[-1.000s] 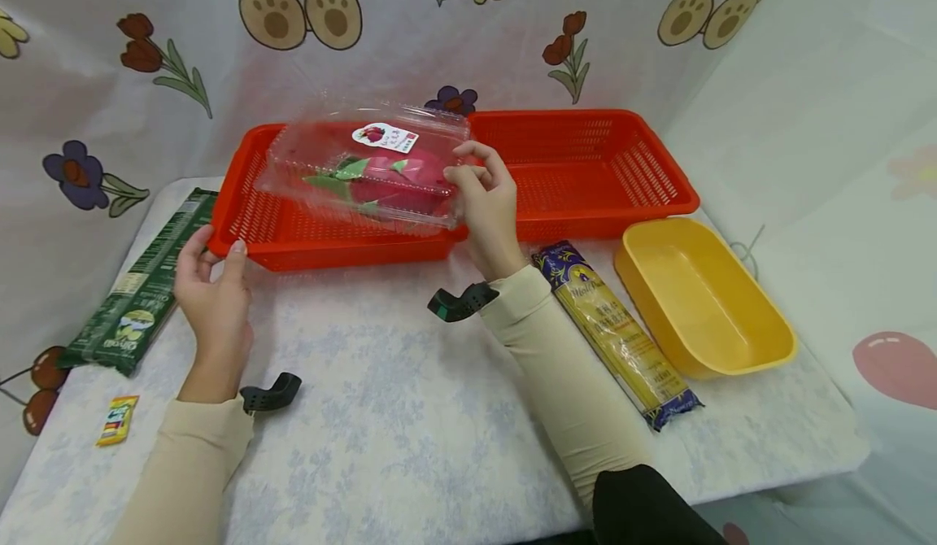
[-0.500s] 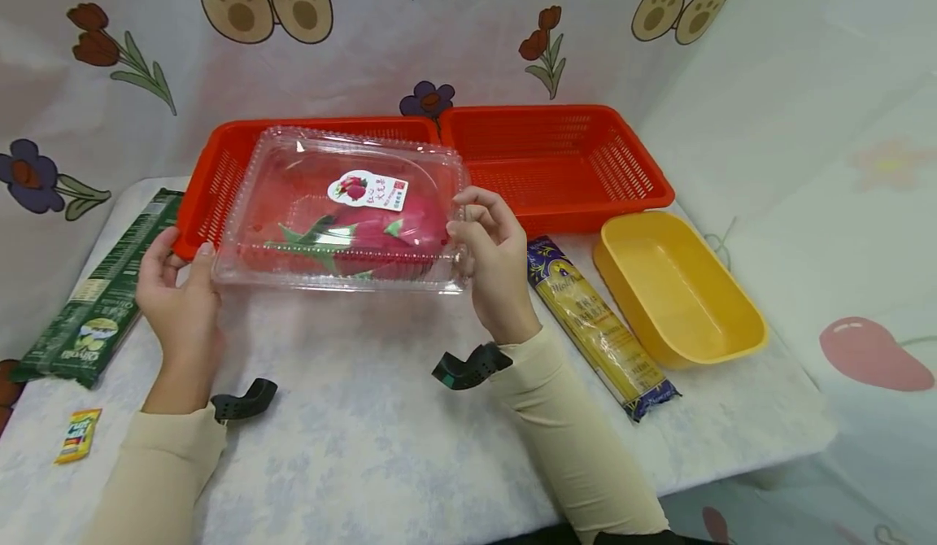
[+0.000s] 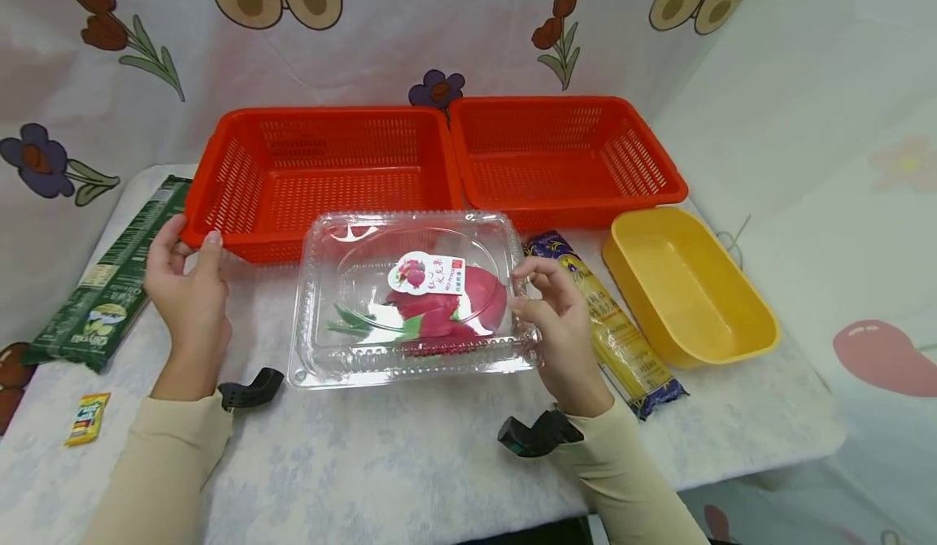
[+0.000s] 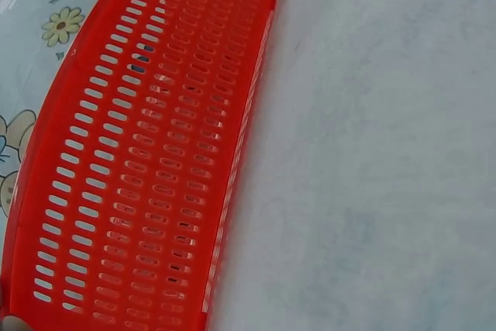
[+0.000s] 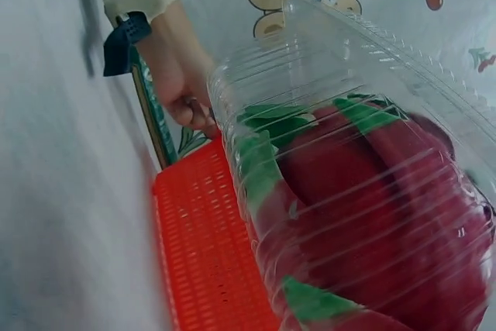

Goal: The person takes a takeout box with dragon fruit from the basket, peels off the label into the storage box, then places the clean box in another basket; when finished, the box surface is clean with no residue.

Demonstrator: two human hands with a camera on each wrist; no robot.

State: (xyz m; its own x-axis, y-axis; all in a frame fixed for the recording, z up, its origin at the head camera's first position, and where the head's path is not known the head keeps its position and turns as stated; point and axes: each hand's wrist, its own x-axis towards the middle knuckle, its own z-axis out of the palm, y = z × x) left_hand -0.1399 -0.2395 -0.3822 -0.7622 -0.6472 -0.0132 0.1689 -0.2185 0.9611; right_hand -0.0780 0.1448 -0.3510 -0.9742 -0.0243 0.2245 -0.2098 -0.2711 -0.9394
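My right hand [image 3: 565, 337] pinches the right edge of a clear plastic clamshell box [image 3: 359, 281], held over the table in front of the left red basket [image 3: 344, 187]. Through its lid shows a pink dragon fruit [image 3: 476, 301] with green tips, and a white label sits on top. In the right wrist view the fruit [image 5: 349, 199] fills much of the box. My left hand [image 3: 192, 309] grips the front left corner of the left basket, thumb at the front and fingers at the side. The left wrist view shows mostly the basket's slotted wall [image 4: 147, 160].
A second red basket [image 3: 564, 163] adjoins at the right. In front of it lie a yellow noodle packet [image 3: 622, 342] and a yellow tub [image 3: 688, 285]. A green packet [image 3: 110, 285] lies along the left edge, with a small yellow sachet [image 3: 88, 419] nearer.
My right hand has brought the box out from above the left basket, toward me and to the right. The left hand stays on the basket's corner.
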